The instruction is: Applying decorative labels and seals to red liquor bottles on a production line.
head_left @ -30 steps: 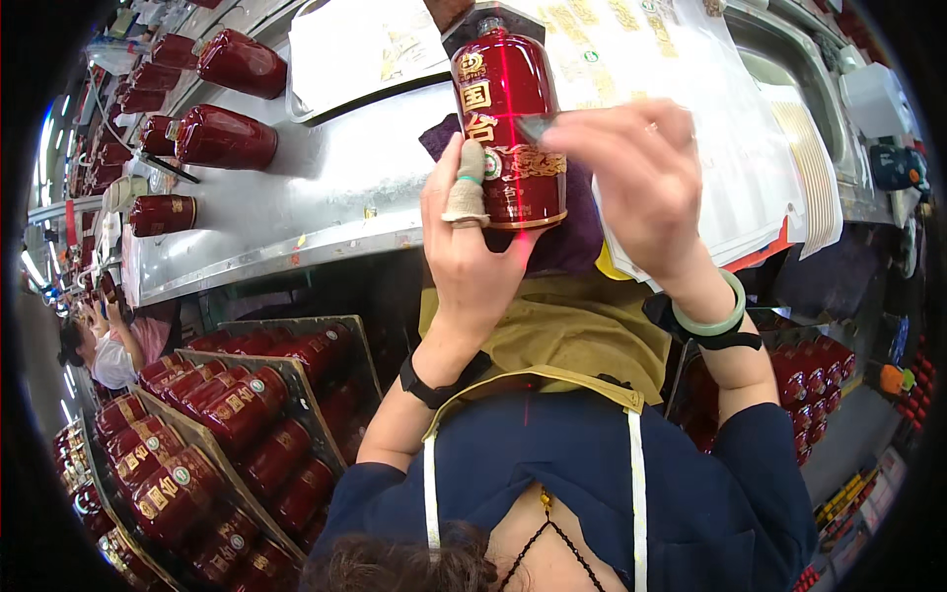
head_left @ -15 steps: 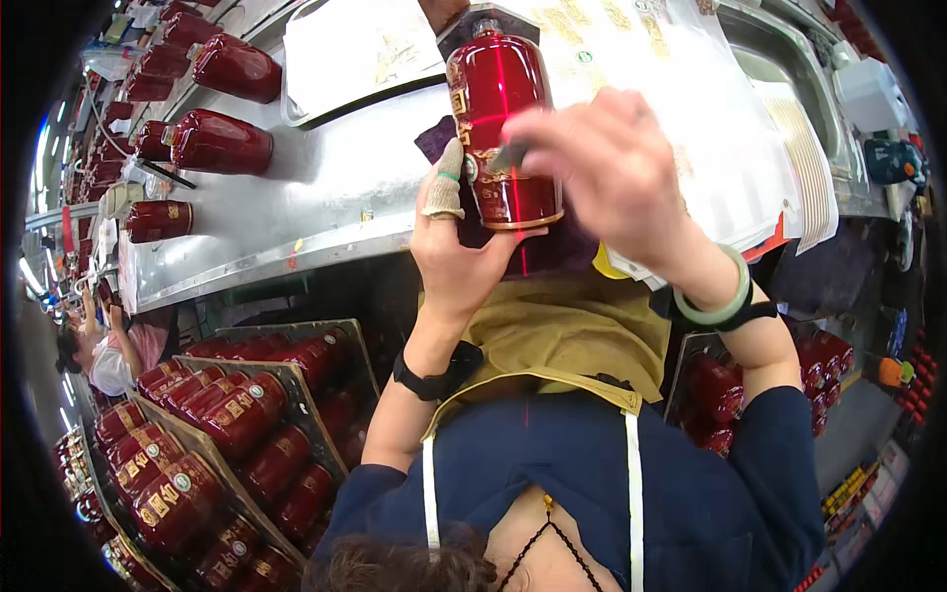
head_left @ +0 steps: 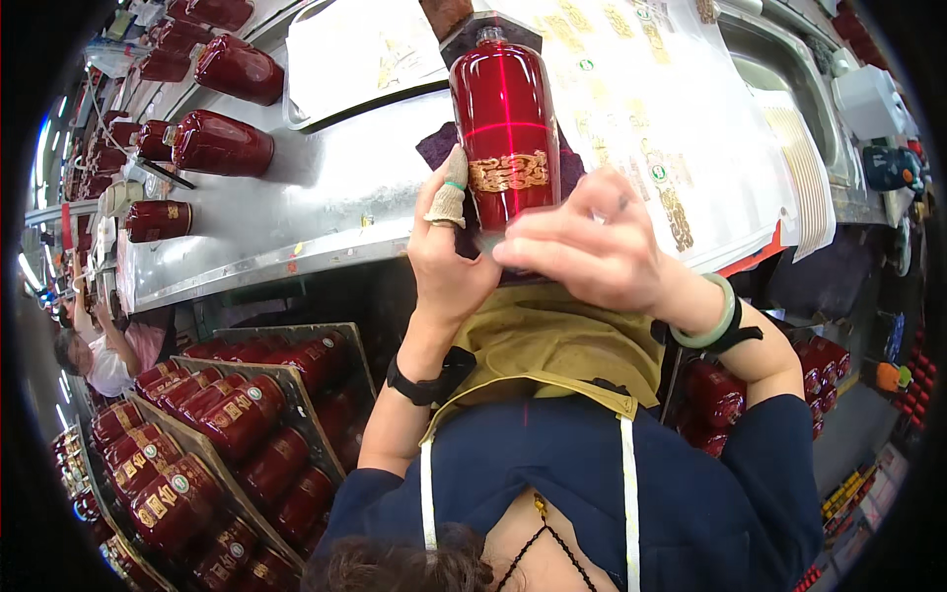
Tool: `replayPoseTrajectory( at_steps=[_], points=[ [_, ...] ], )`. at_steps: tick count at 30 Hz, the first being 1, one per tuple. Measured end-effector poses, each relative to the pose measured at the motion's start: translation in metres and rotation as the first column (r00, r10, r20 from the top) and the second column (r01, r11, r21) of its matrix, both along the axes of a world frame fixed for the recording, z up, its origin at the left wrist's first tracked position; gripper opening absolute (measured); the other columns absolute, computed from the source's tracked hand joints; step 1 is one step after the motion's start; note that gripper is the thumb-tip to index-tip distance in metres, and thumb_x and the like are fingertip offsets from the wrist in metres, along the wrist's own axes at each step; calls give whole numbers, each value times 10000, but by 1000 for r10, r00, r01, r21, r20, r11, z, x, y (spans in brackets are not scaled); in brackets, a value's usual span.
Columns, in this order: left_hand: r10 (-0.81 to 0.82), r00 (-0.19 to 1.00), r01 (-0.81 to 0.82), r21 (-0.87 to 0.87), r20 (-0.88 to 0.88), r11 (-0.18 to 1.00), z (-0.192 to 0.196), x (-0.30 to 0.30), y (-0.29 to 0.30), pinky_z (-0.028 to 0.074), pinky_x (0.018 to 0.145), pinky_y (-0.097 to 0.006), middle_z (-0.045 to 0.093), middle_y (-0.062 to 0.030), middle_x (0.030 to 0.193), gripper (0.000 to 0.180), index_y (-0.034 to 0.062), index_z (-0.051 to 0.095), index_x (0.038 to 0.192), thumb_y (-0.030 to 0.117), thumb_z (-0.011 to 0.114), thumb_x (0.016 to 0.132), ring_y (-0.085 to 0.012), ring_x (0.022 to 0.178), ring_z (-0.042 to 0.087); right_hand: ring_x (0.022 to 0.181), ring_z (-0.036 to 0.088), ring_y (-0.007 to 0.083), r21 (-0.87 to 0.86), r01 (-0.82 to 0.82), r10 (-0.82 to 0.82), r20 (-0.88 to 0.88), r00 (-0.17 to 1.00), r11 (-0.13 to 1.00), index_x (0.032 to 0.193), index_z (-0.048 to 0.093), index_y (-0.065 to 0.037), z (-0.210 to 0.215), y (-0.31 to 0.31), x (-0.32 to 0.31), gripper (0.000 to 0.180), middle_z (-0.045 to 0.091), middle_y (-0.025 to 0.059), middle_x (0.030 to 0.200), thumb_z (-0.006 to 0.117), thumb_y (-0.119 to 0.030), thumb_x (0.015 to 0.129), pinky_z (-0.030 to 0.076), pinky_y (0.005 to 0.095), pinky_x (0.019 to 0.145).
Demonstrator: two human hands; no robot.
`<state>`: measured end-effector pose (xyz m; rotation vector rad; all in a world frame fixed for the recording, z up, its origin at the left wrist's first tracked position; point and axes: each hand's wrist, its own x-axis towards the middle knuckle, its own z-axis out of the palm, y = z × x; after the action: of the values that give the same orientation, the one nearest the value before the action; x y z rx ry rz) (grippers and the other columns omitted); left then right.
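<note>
A glossy red bottle (head_left: 505, 104) lies on the metal table with its neck away from me, over a dark purple cloth (head_left: 434, 146). Red light lines cross on its surface, and a gold ornamental band (head_left: 509, 172) faces up. My left hand (head_left: 449, 271) grips the bottle's left side near the base; one finger wears a cloth fingertip cover (head_left: 447, 204). Over the base end, my right hand (head_left: 592, 242) has its fingers pinched together on a small, blurred piece that I cannot make out. At the neck end sits a dark angular block (head_left: 464, 41).
White sheets with gold decals (head_left: 631, 109) lie right of the bottle. A tray with white paper (head_left: 360, 49) is at left, beyond it more red bottles (head_left: 222, 143). Crates of red bottles (head_left: 242, 414) stand below the table. Another person (head_left: 123, 350) is at far left.
The bottle has turned: gold characters and a round label on its left side have gone from view, and the gold band shows. My right hand has moved down toward the base.
</note>
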<state>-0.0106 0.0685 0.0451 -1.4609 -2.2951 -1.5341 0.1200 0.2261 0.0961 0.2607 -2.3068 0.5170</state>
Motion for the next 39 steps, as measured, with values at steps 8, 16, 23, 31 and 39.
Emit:
replayPoseTrajectory(
  at_steps=[8,16,23,31,39],
  points=[
    [18,987,-31,-79,-157,996,16,16,4,503,1056,-467,508,-227,1487,823,56,571,1461,-71,840,694,-419,1300,568,800,648,232,-290,370,-416,-116,902,883,1070,723,-28,25,47,-9,254,749,69,941,797,4,829,522,335,736],
    [68,902,-185,-239,-426,953,35,31,23,513,1001,-487,466,-274,1444,594,219,678,1377,52,775,815,-433,1243,559,857,682,209,-397,313,-388,-123,913,863,1069,719,-8,21,46,-17,203,739,85,959,777,17,876,561,302,763],
    [134,962,-163,-109,-238,981,23,26,15,524,1004,-474,515,-270,1438,776,101,615,1430,15,854,698,-430,1214,600,834,643,223,-229,300,-305,16,952,926,996,764,-89,4,31,-11,250,762,36,976,784,39,781,484,341,811],
    [60,996,-63,-35,-61,997,8,14,3,519,1065,-428,556,-264,1454,858,-94,507,1448,-29,874,675,-409,1295,597,834,608,165,-135,194,-198,-21,980,972,998,794,-158,0,25,0,239,775,-7,1004,737,-58,788,454,300,793],
    [134,991,-134,4,2,991,5,13,5,506,1057,-404,654,-195,1358,685,-24,604,1396,-15,825,748,-331,1259,639,789,571,157,-72,17,-15,33,999,997,987,797,-148,8,1,6,210,767,-34,957,727,-87,799,450,305,795]
  ],
)
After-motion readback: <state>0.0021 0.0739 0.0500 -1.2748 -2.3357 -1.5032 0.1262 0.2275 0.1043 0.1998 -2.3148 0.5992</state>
